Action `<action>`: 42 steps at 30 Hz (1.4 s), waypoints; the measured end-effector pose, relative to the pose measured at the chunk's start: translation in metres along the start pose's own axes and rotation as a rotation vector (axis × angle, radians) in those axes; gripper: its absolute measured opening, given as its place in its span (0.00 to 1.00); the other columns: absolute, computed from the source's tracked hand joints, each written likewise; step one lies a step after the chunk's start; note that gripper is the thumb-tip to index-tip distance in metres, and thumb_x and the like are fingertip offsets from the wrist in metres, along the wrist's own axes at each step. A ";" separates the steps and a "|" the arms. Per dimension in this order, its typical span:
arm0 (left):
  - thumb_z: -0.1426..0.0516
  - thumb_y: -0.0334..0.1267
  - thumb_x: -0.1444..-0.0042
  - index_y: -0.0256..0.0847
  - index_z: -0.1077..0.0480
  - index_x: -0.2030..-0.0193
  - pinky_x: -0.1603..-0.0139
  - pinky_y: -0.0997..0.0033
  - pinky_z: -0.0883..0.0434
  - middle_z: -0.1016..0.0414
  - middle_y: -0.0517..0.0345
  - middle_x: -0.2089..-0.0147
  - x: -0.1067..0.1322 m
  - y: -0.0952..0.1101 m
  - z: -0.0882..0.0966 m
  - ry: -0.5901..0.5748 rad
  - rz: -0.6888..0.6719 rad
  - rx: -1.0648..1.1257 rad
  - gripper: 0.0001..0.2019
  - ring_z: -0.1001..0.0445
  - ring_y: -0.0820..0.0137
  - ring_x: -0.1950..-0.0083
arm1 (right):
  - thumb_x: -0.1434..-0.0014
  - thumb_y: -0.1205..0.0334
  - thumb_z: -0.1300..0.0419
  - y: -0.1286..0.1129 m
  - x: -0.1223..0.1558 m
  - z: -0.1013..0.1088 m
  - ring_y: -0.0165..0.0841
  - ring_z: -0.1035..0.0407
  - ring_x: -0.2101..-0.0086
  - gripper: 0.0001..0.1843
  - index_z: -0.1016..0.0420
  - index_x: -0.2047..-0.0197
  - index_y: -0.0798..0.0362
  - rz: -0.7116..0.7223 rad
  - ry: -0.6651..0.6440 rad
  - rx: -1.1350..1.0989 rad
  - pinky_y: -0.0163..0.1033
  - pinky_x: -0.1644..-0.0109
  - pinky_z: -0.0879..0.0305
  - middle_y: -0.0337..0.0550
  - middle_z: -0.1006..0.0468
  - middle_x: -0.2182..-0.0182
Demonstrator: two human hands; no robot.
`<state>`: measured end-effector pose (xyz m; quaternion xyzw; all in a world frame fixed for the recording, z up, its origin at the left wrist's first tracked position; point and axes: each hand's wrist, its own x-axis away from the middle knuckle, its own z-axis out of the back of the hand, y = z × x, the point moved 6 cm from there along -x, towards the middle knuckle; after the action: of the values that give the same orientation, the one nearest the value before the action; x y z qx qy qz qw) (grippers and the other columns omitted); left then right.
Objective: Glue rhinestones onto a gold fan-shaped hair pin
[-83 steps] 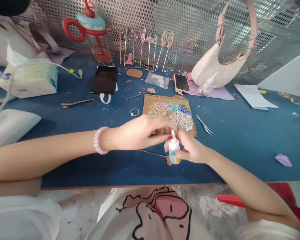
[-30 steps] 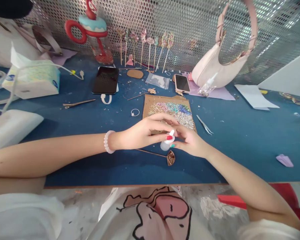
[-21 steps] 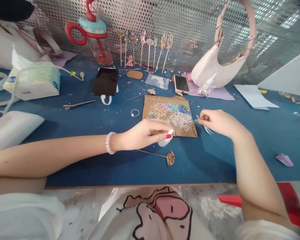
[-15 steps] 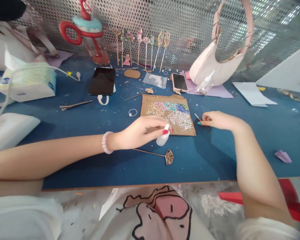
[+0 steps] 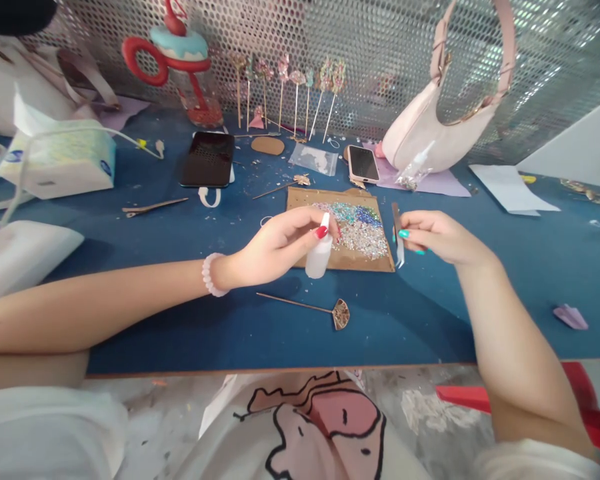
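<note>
Closed around the upper part of a small white dropper bottle (image 5: 319, 258), my left hand (image 5: 285, 243) holds it upright, in front of the cardboard sheet (image 5: 340, 261). Tweezers (image 5: 398, 233) are pinched in my right hand (image 5: 433, 233), their tips pointing down beside the sheet's right edge. Loose rhinestones (image 5: 363, 233) in pink, teal, blue and clear lie in patches on the cardboard, partly hidden by my left hand. Nearer to me, a hairpin stick (image 5: 300, 303) with a fan-shaped metal head (image 5: 341, 314) lies flat on the table.
Behind the cardboard are a second hairpin stick (image 5: 280, 190), a plastic bag (image 5: 314, 160) and two phones (image 5: 207, 160). Several decorated sticks (image 5: 296, 100) stand along the perforated metal screen. A tissue pack (image 5: 60, 160), a cup (image 5: 195, 87) and a handbag (image 5: 430, 130) surround the work area.
My right hand has lifted the tweezers off the table and turned them tips-down. My left hand has raised the bottle slightly and shifted it a little left.
</note>
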<state>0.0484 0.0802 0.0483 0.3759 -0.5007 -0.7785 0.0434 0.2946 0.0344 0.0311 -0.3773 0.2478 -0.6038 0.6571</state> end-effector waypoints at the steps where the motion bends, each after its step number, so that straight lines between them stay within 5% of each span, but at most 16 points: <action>1: 0.49 0.38 0.34 0.36 0.31 0.59 0.52 0.72 0.31 0.27 0.52 0.59 0.000 -0.001 0.000 0.002 0.003 0.009 0.09 0.28 0.70 0.57 | 0.44 0.55 0.43 -0.005 -0.001 -0.010 0.23 0.42 0.82 0.09 0.30 0.67 0.52 0.039 -0.019 -0.051 0.31 0.79 0.47 0.32 0.35 0.82; 5: 0.49 0.39 0.34 0.36 0.31 0.58 0.52 0.73 0.31 0.27 0.51 0.58 0.001 -0.005 0.001 0.005 0.006 0.015 0.10 0.28 0.70 0.56 | 0.49 0.61 0.37 -0.026 -0.005 -0.057 0.25 0.32 0.76 0.07 0.28 0.66 0.53 0.200 -0.198 -0.270 0.31 0.76 0.35 0.40 0.25 0.70; 9: 0.50 0.39 0.34 0.35 0.31 0.58 0.53 0.71 0.31 0.27 0.50 0.58 0.000 -0.006 0.002 0.016 0.001 0.020 0.10 0.28 0.70 0.57 | 0.45 0.67 0.40 -0.036 -0.005 -0.086 0.24 0.27 0.76 0.04 0.30 0.63 0.55 0.204 -0.320 -0.442 0.32 0.71 0.29 0.44 0.22 0.62; 18: 0.49 0.38 0.34 0.35 0.31 0.58 0.54 0.72 0.31 0.28 0.51 0.59 -0.001 -0.007 0.004 0.036 0.012 0.035 0.10 0.28 0.70 0.58 | 0.45 0.65 0.37 -0.037 -0.008 -0.090 0.29 0.23 0.71 0.04 0.28 0.68 0.55 0.212 -0.036 -0.438 0.31 0.71 0.29 0.44 0.20 0.65; 22: 0.50 0.38 0.34 0.35 0.31 0.58 0.54 0.72 0.31 0.28 0.51 0.59 -0.002 -0.007 0.004 0.034 -0.001 0.049 0.10 0.28 0.70 0.58 | 0.44 0.64 0.38 -0.038 -0.007 -0.102 0.30 0.23 0.70 0.07 0.27 0.60 0.53 0.210 -0.058 -0.433 0.34 0.69 0.28 0.44 0.19 0.64; 28: 0.50 0.40 0.34 0.35 0.30 0.58 0.56 0.69 0.30 0.28 0.52 0.60 -0.003 -0.008 0.008 0.053 0.013 0.005 0.12 0.29 0.69 0.59 | 0.43 0.64 0.39 -0.042 -0.009 -0.108 0.25 0.26 0.75 0.06 0.24 0.61 0.52 0.234 0.024 -0.301 0.37 0.62 0.27 0.40 0.19 0.66; 35: 0.49 0.46 0.36 0.53 0.29 0.58 0.56 0.60 0.27 0.27 0.59 0.61 -0.005 -0.008 0.011 0.089 0.009 0.001 0.08 0.30 0.67 0.60 | 0.43 0.65 0.39 -0.044 -0.008 -0.114 0.20 0.32 0.81 0.06 0.23 0.61 0.52 0.205 0.035 -0.238 0.35 0.66 0.28 0.39 0.20 0.66; 42: 0.48 0.47 0.38 0.55 0.29 0.58 0.56 0.58 0.26 0.27 0.58 0.62 -0.006 -0.009 0.011 0.078 0.004 -0.013 0.08 0.30 0.66 0.61 | 0.44 0.64 0.39 -0.041 -0.010 -0.118 0.18 0.37 0.84 0.06 0.24 0.61 0.52 0.137 0.031 -0.270 0.32 0.75 0.31 0.41 0.19 0.64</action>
<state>0.0483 0.0959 0.0463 0.4048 -0.4945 -0.7663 0.0671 0.1764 0.0217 -0.0076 -0.4353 0.3621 -0.5241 0.6362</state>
